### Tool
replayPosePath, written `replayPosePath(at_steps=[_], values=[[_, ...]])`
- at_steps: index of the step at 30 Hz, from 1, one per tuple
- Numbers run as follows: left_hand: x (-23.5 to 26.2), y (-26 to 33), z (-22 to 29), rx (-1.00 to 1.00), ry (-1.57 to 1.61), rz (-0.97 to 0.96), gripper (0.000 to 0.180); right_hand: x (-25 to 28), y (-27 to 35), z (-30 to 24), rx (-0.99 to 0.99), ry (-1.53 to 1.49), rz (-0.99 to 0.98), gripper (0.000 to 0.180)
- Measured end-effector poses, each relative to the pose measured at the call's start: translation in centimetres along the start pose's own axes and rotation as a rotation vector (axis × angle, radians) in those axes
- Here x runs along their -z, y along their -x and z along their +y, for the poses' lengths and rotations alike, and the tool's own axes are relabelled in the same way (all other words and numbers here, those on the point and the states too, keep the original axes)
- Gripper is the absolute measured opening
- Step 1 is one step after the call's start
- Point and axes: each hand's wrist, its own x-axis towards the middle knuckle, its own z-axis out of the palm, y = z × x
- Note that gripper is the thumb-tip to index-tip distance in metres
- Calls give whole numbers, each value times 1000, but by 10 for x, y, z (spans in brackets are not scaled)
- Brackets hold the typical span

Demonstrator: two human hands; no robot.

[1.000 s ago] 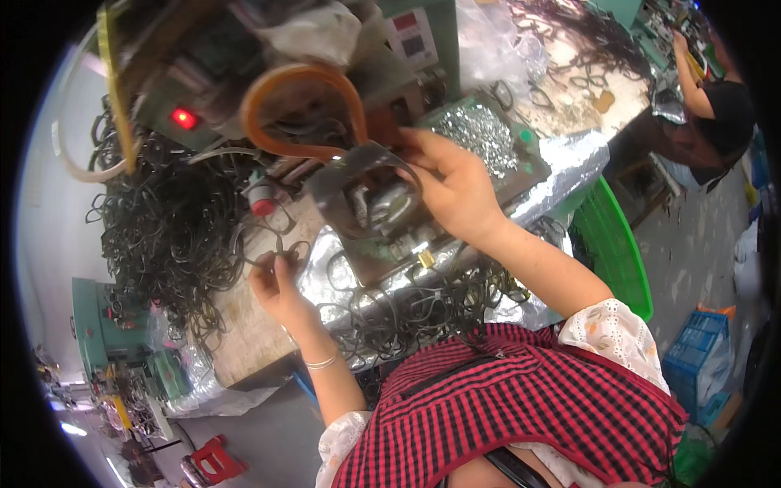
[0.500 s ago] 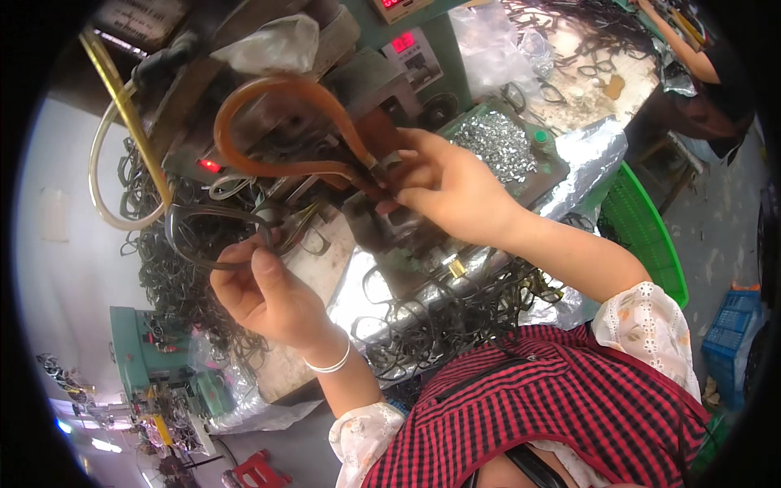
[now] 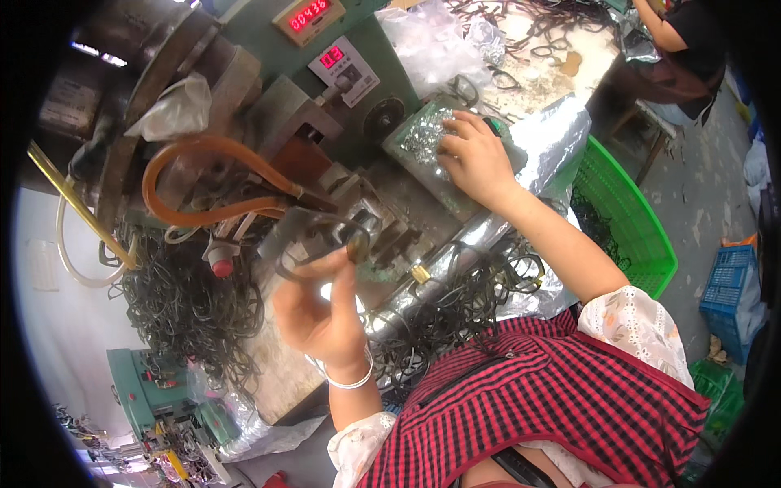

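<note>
My left hand (image 3: 321,313) pinches a dark eyeglass frame (image 3: 358,233) between thumb and fingers, holding it up by the machine's metal fixture (image 3: 390,232). The frame is blurred, so its finer parts do not show. Further right, my right hand (image 3: 482,163) reaches over a flat tray (image 3: 455,199) heaped with small silver metal pieces (image 3: 419,145). Its fingers are apart and slightly bent, touching or just above the pieces. A small green round object (image 3: 493,125) shows behind that hand.
A green machine with a red-lit counter (image 3: 311,15) and brown hoses (image 3: 154,183) stands ahead. Dark eyeglass frames pile up at left (image 3: 191,301) and along the near bench edge (image 3: 443,321). A green basket (image 3: 626,203) is at right. Another person's arm (image 3: 661,28) shows at far right.
My right hand has left the hoses and fixture and moved right to the metal pieces. My left hand has carried the eyeglass frame rightward toward the fixture. The view has shifted.
</note>
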Motion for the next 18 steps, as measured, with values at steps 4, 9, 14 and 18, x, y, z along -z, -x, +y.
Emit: replayPosePath(at_steps=[4,9,14,18], values=[[-1,1,-5,-18,5,-19,29,12,-14,-3,-166,-99,-4,11],[4,2,1,16,-17,-45,32,-4,-15,-12,52,-61,6,12],[9,11,2,25,-108,-97,42,-36,-28,-2,183,313,-174,9],[79,70,-10,-136,-862,262,28,14,-21,6,-208,-113,-91,19]])
